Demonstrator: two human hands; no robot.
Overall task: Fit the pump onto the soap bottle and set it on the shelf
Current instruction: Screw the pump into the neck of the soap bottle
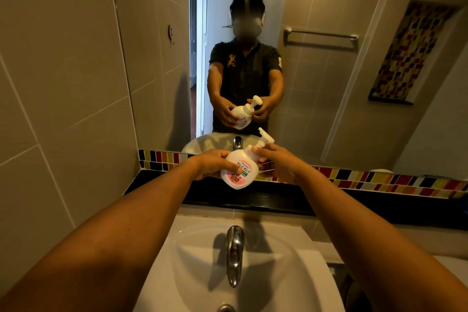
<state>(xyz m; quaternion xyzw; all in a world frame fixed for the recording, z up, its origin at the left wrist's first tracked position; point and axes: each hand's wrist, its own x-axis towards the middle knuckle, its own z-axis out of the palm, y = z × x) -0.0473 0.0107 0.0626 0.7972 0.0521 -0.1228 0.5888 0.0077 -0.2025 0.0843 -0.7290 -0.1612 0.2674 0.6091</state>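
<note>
**Bottle and pump held over the basin**

Nearest us, the chrome tap [235, 256] stands in the white sink [291, 273], and our two bare forearms reach out above it. We hold the soap bottle [239, 170] in the air, over the black ledge [329, 200] under the mirror [316, 71]. It is a squat white bottle with a rounded body and a pink and white label with a small green patch. Our left hand [211, 164] wraps the body, thumb across the label and fingers curled behind. Our right hand [277, 162] closes on the neck, fingertips [255, 149] pinching just below the white pump [264, 138]. The bottle's long axis is tilted: base down toward our left palm, pump head up and to the right, beyond our right fingertips. The nozzle points up and left.
</note>
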